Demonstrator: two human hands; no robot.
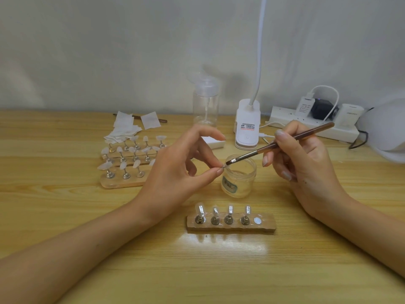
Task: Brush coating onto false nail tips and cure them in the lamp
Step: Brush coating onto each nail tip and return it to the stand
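While the right hand (306, 165) grips the brush (285, 141) like a pen, its shaft slanting down-left, the bristles meet a tiny nail tip (223, 167) pinched by the left hand (179, 172) above the open jar (240, 183).

Brush (278, 144) touches pinched nail tip (223, 166)

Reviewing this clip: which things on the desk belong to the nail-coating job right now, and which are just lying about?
Job: left hand pinching what looks like a nail tip; right hand holding the brush; open jar; near stand with four tips; far stands of tips.
Lying about: pump bottle; wipes; clip lamp; power strip.
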